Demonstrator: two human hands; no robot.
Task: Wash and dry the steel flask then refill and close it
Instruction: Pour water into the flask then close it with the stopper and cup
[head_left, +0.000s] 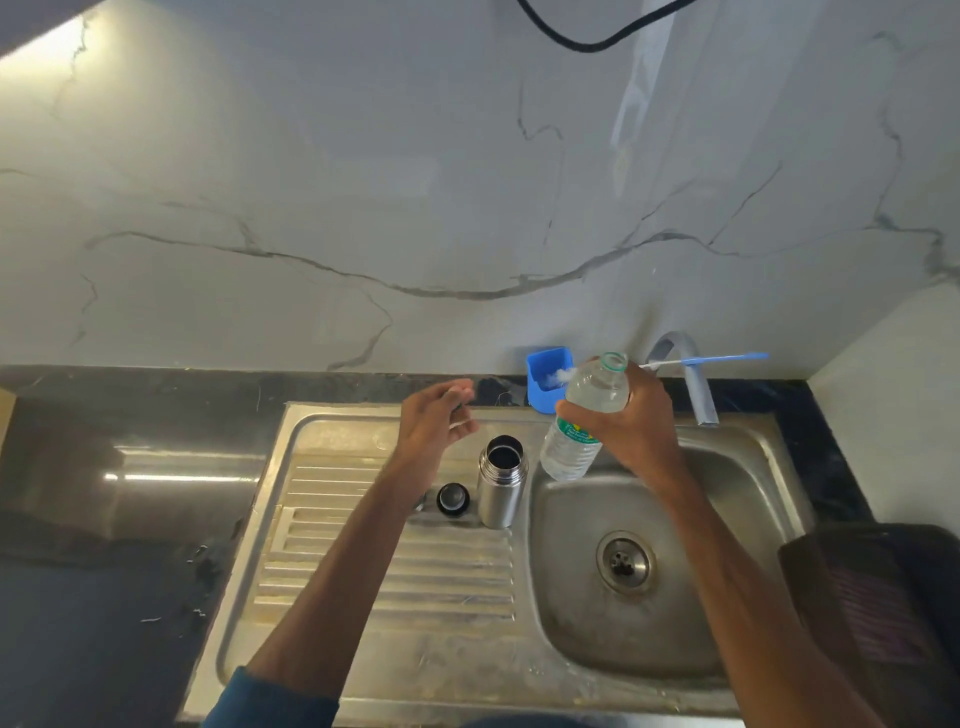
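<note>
A dark polished worktop carries a steel sink unit: a ribbed drainboard and a basin with a round drain. A grey-veined marble wall rises behind it, and a black cable hangs across its top.

The left hand holds nothing. Its fingers are loosely apart and slightly curled, clear of every object. The forearm extends forward over the drainboard.

The right hand grips a clear plastic water bottle. Its fingers wrap the bottle's upper body. The bottle is uncapped and tilted, mouth up and away, base over the basin's near-left edge.

The steel flask stands upright and open on the drainboard, between the two sets of fingers and nearer the person. Its black cap lies just beside it, below the left fingers.

Beyond the right fingers sit a blue holder, a bottle brush and a tap.
</note>
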